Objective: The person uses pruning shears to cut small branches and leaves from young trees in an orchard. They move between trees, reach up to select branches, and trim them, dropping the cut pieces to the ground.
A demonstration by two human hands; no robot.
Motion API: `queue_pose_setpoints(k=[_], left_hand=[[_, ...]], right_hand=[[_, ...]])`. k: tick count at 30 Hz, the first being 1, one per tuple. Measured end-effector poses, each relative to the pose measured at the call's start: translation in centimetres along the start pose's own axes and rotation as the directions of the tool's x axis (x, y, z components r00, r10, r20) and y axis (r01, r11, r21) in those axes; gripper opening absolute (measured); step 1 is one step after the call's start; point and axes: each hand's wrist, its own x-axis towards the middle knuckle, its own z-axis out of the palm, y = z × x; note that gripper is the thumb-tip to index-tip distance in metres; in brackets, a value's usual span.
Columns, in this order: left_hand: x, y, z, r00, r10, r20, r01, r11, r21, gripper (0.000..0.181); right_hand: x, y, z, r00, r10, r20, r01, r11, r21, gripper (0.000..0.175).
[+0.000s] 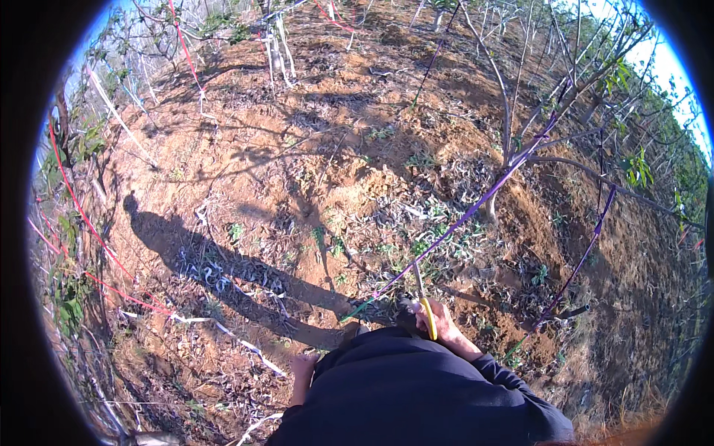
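Note:
In my right hand [440,322] is a yellow-handled tool [428,318]. Its narrow dark blade [418,279] points away from me; the exact kind cannot be made out. Just beyond it a taut purple strap [468,213] slants from a branch of a small tree [506,139] to the ground, with a green cord [360,309] at its low end. My left hand [304,365] hangs beside my dark jacket [401,390], its fingers mostly hidden from view. Near that hand a white strip [245,344] lies along the soil.
Sloping reddish soil [245,145] carries dry leaves and weeds. Red cords [78,195] run down at the left. To the right, another purple strap [583,253] reaches the ground near a dark pipe-like piece [573,312]. Bare branches [585,167] spread at upper right.

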Motion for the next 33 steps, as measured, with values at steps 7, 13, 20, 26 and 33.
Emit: queue_pose_setpoints(k=[7, 13, 20, 26, 33], left_hand=[[-0.5, -2.9, 1.5, 0.964, 0.230, -0.133, -0.191, 0.948, 0.255, 0.050], [-0.9, -4.1, 1.7, 0.968, 0.230, -0.100, -0.208, 0.958, 0.198, 0.051], [-2.2, -1.2, -0.5, 0.997, -0.011, -0.081, 0.010, 1.000, -0.016, 0.051], [-1.4, -2.8, -1.1, 0.996, 0.001, -0.093, -0.002, 1.000, -0.012, 0.051], [-2.2, -5.7, -1.4, 0.976, 0.007, -0.216, -0.051, 0.979, -0.197, 0.049]], right_hand=[[1.0, 0.7, 0.5, 0.997, 0.019, 0.073, -0.014, 0.998, -0.061, 0.042], [0.4, -0.3, 1.1, 0.997, -0.029, 0.065, 0.033, 0.998, -0.059, 0.048], [0.2, -0.2, 2.1, 0.996, -0.047, 0.072, 0.049, 0.998, -0.029, 0.047], [0.3, 0.2, 3.8, 0.997, -0.044, 0.065, 0.039, 0.997, 0.067, 0.046], [2.1, -0.6, 6.0, 0.984, -0.110, 0.141, 0.118, 0.991, -0.055, 0.046]])
